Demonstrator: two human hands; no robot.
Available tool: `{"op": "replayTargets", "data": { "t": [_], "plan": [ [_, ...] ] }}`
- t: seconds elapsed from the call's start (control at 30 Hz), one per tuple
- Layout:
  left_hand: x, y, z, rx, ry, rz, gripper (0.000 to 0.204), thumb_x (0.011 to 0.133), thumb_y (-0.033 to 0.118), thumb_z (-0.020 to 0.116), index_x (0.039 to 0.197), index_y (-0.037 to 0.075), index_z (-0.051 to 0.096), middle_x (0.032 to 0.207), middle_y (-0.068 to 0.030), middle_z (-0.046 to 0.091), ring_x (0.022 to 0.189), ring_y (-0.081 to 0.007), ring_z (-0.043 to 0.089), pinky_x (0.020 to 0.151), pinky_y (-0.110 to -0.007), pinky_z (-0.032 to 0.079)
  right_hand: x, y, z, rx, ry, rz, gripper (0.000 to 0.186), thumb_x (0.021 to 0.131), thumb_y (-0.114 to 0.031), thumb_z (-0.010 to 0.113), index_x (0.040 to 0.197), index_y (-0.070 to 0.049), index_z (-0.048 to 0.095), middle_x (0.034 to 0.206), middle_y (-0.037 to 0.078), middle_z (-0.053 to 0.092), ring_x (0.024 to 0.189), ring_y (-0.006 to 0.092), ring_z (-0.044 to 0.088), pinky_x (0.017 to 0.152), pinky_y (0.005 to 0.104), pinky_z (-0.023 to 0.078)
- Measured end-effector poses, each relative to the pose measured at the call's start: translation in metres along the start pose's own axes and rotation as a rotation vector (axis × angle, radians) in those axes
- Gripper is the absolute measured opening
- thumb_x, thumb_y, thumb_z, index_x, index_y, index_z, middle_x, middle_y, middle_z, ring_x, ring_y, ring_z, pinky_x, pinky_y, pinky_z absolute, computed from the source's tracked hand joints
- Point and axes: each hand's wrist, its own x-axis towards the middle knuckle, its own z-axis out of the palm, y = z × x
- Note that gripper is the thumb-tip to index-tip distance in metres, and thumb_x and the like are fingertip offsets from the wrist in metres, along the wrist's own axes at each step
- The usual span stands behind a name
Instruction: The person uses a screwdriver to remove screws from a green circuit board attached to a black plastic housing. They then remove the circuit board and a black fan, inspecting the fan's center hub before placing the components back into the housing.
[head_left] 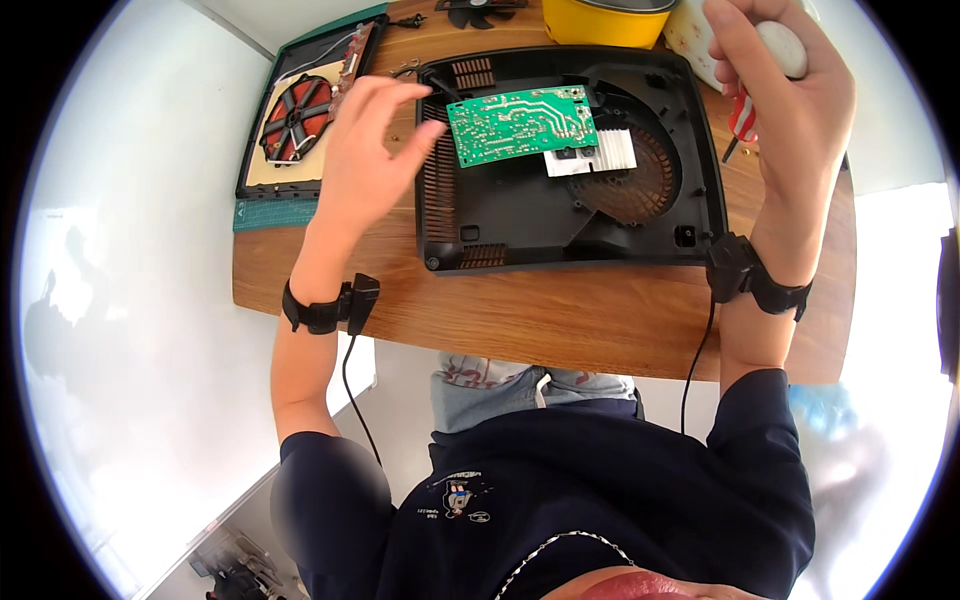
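Just right of the parted thumb and fingers of the left hand point(370, 150), the green printed circuit board point(520, 125) looks light, stiff, fragile (best taken by 2 edges). The right hand point(808, 105) curls by a red-handled screwdriver point(742, 120); grip unclear.

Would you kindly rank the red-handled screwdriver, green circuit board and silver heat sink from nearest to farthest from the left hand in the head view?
1. Green circuit board: just right of the left hand.
2. Silver heat sink: at the board's lower right corner.
3. Red-handled screwdriver: far right, by the right hand.
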Motion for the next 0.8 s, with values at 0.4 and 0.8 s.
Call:
{"op": "replayTargets", "data": {
  "t": [0.4,0.8],
  "plan": [
    [0.027,0.033,0.049,0.181,-0.27,0.292,0.098,0.072,0.042,0.089,0.151,0.006,0.044,0.143,-0.014,0.05,0.131,-0.0358,0.05,0.108,-0.048,0.043,-0.002,-0.005,-0.003,-0.587,-0.089,-0.178,0.011,0.088,-0.005,0.075,0.096,0.003,0.072,0.077,0.005,0.069,0.075,0.0099,0.062,0.07,0.0259,0.051],
    [0.025,0.035,0.05,0.014,-0.295,0.125,0.085,0.076,0.028,0.087,0.151,0.012,0.049,0.138,-0.0127,0.055,0.128,-0.0339,0.053,0.11,-0.045,0.04,0.0,0.011,0.0,-0.089,-0.049,-0.395,0.026,0.099,-0.022,0.065,0.09,0.002,0.064,0.077,0.008,0.072,0.069,0.0119,0.065,0.065,0.0278,0.054]
  ]
}}
